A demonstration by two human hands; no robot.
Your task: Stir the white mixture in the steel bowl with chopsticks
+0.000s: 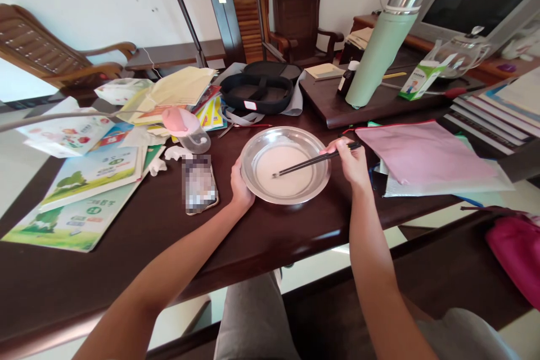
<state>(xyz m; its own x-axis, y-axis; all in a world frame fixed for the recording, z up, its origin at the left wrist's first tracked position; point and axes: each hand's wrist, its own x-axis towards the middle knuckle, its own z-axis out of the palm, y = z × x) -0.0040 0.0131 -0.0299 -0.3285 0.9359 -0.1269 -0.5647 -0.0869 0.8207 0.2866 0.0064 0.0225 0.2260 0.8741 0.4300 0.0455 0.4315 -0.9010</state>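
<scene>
A round stainless steel bowl (318, 177) stands on the dark wooden table, with a pale, milky mixture (280, 166) in its bottom. My left hand (242, 184) grips the bowl's left rim, its fingers partly hidden behind the wall. In my right hand (349, 160) is a pair of black chopsticks (310, 162), held close together. They slant down to the left, and their tips are in the mixture near the middle of the bowl. The right hand is just beyond the bowl's right rim.
A phone (200, 184), a pink-lidded bottle (186, 128) and booklets (80, 202) lie to the left. Behind stands an open black case (257, 93). To the right are a tall green thermos (382, 50), a small green box (422, 80) and a pink pouch (426, 149).
</scene>
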